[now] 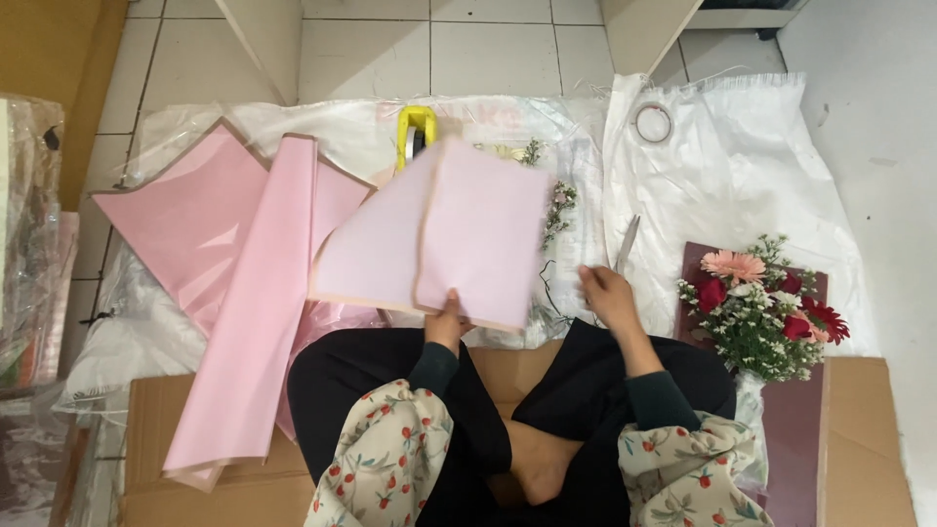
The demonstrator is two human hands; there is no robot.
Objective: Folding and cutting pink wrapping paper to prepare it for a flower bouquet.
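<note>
View from above of a seated person at work on the floor. The left hand (447, 314) pinches the near edge of a folded pink paper sheet (439, 234), holding it up in front of the knees. The right hand (607, 293) is blurred and rests low beside a pair of scissors (628, 242); whether its fingers are closed on anything cannot be told. No box or vase is in view (the nearest thing to a container is a dark red wrap (795, 410) on the right), and in it stands a bouquet (763, 304) of pink and red flowers with white sprigs. More pink sheets (234, 283) lie spread to the left. A yellow tool (416, 127) and a tape roll (653, 123) lie farther off. The work rests on white plastic sheeting (752, 166) and flattened cardboard (859, 439), over a pale tiled floor (488, 44).
</note>
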